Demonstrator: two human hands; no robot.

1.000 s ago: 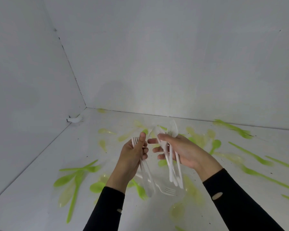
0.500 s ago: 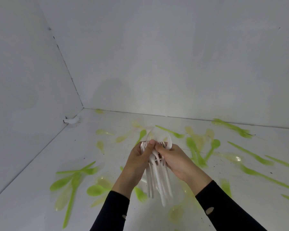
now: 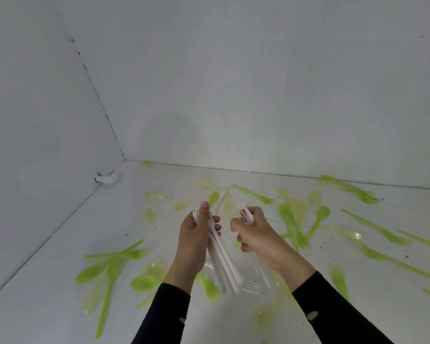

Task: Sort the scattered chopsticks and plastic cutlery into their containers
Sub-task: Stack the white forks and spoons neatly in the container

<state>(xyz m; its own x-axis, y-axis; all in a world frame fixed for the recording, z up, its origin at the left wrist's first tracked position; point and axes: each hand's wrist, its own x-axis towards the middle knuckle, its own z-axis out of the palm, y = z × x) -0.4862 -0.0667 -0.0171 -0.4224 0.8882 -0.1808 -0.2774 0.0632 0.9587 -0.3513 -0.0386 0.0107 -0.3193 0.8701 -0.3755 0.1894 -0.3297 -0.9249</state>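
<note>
Hands have come apart: half a second ago both were pressed on one bunch. Now the left hand (image 3: 196, 234) has its grip wrapped round the bundle of white forks (image 3: 227, 266), thumb up by the tines, handles hanging down. The right hand (image 3: 258, 234), just beside it, curls its grip on a smaller clutch of forks (image 3: 247, 216). Green cutlery (image 3: 144, 281) lies scattered over the surface (image 3: 47, 294). I see no container, so I reckon the whites are still being squared up, not dropped off.
</note>
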